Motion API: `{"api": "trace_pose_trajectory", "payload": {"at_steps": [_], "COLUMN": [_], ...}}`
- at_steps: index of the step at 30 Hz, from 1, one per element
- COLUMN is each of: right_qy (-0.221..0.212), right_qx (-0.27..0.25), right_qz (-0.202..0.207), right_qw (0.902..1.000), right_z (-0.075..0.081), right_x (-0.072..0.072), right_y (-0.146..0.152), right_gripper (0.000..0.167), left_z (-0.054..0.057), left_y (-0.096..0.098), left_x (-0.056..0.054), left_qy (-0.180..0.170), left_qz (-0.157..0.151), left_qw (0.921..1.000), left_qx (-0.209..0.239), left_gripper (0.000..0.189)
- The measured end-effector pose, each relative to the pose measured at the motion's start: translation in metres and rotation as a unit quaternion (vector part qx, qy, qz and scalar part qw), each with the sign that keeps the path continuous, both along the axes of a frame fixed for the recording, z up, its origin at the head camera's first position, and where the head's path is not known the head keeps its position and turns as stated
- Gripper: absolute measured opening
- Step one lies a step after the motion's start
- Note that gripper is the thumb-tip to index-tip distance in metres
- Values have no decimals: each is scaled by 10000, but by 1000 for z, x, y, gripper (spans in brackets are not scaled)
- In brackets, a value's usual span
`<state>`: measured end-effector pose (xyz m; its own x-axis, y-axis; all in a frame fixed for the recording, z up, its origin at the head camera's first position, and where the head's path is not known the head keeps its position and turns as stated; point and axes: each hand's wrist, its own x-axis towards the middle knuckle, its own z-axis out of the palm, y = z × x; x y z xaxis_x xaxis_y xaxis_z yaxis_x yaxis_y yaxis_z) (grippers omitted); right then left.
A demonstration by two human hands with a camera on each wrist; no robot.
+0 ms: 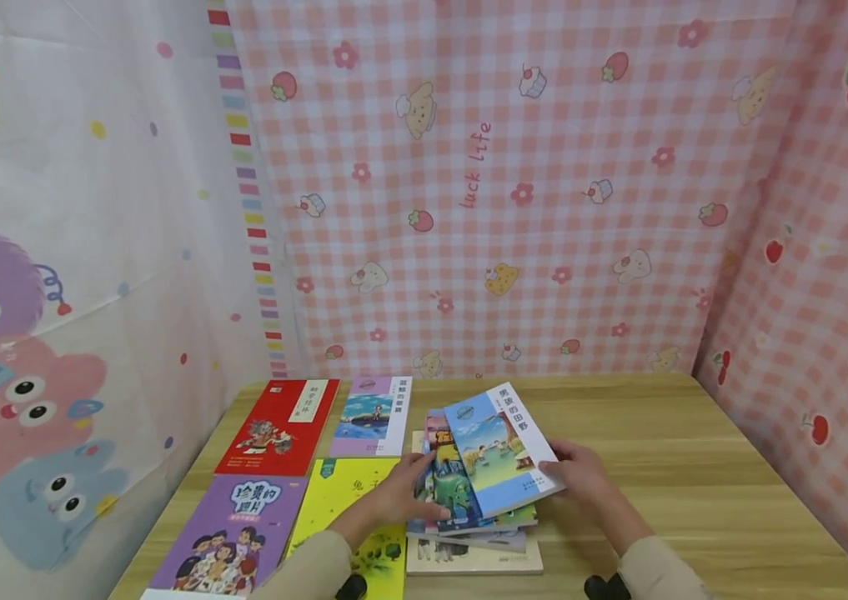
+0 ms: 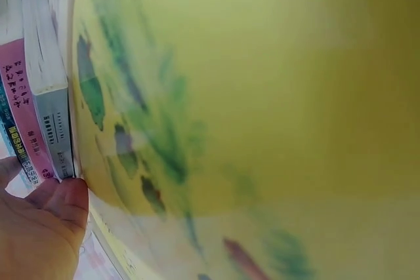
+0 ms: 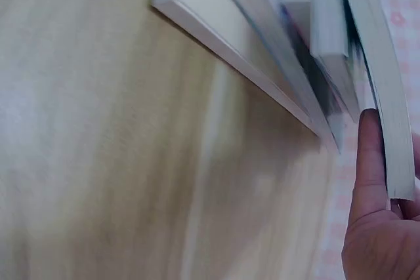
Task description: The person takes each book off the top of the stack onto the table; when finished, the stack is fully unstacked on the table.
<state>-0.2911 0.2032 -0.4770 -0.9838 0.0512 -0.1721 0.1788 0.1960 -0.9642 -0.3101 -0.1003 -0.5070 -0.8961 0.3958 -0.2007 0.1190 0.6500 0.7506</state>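
Observation:
My right hand [image 1: 581, 473] pinches the right edge of a blue-and-white paperback [image 1: 497, 450], tilted above a stack of books. The right wrist view shows this book's page edge [image 3: 387, 96] between fingers and thumb, raised apart from the books below. My left hand [image 1: 392, 493] touches the stack's left side, its fingers by a colourful book with a green creature [image 1: 454, 493]. In the left wrist view its fingertips meet the spines, one grey [image 2: 56, 129], one pink [image 2: 27, 116]. A cream book [image 1: 484, 565] lies lowest; the covers between are mostly hidden.
Left of the stack lie a red book [image 1: 277, 427], a lilac-and-white book [image 1: 371, 417], a purple book [image 1: 227, 533] and a yellow book [image 1: 341, 487], partly under my left arm. The wooden table [image 1: 664, 467] extends to the right. Patterned curtains [image 1: 544, 233] hang behind.

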Motion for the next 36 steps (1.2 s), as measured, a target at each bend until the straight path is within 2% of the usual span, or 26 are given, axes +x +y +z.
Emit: {"api": "trace_pose_trajectory", "payload": {"at_steps": [4,14,19,26,31,33,36], "right_qy": [169,154,8,-223,-345,-347,-354], "right_qx": [-15,-205,34,-426,-452,-293,506], "right_qz": [-89,-444,-537,-658,-679,-573,-327], "right_qw": [9998,9987,9985,9967,9961,9973,9976], "right_z": [6,21,13,-6,-12,-13,-12], "right_x": [-5,-26,-35,-47,-55,-59,-62], "right_y": [12,54,82,100,102,102,102], "right_gripper": [53,60,61,62,62,64,70], "left_z": [1,1,0,3,5,5,5], "left_y": [0,0,-2,0,3,3,4], "left_x": [1,1,0,2,3,3,3], "left_qy": [-23,-60,-151,-215,-180,-183,-206], "left_qz": [-17,150,284,269,260,221,155], "left_qw": [10000,9999,9995,9994,9995,9996,9996], "left_qx": [34,-58,-72,66,27,46,98], "left_gripper": [101,105,108,107,107,107,107]}}
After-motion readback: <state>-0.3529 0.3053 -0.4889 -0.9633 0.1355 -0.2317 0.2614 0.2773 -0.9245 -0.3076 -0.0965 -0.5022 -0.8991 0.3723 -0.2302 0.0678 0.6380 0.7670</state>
